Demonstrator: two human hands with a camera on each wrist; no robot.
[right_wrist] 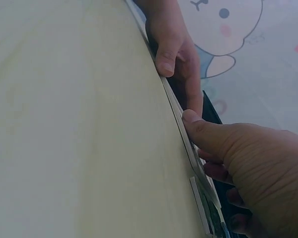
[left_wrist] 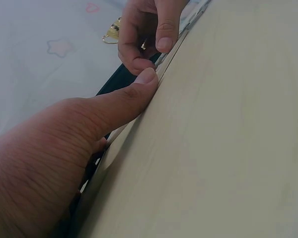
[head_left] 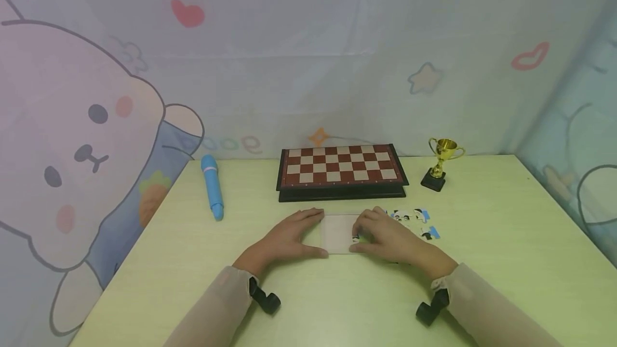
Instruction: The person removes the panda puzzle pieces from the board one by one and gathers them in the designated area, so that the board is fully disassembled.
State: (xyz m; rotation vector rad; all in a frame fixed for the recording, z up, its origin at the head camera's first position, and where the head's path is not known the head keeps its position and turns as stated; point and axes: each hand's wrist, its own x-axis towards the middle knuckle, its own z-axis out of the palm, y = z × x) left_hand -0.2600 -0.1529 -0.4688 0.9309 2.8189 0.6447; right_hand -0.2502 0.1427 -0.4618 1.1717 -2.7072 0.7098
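A small white puzzle tray (head_left: pixel 336 232) lies flat on the table between the two hands. My left hand (head_left: pixel 292 236) spans its left side with nearly straight fingers, fingertips by the far corner and thumb along the near edge. Over the tray's right part, my right hand (head_left: pixel 389 237) curls its fingers and pinches a puzzle piece (head_left: pixel 355 239), mostly hidden beneath them. The right thumb (right_wrist: pixel 193 117) is right at the near edge. Loose puzzle pieces (head_left: pixel 421 215) with blue, white and black print lie beside the right hand, some covered by it.
Behind the hands stands a folded chessboard box (head_left: pixel 341 167). A blue microphone-shaped toy (head_left: pixel 212 186) lies at the back left. At the back right is a gold trophy cup (head_left: pixel 443 150) on a black base. A printed cloth backdrop (head_left: pixel 308 79) hangs behind the table.
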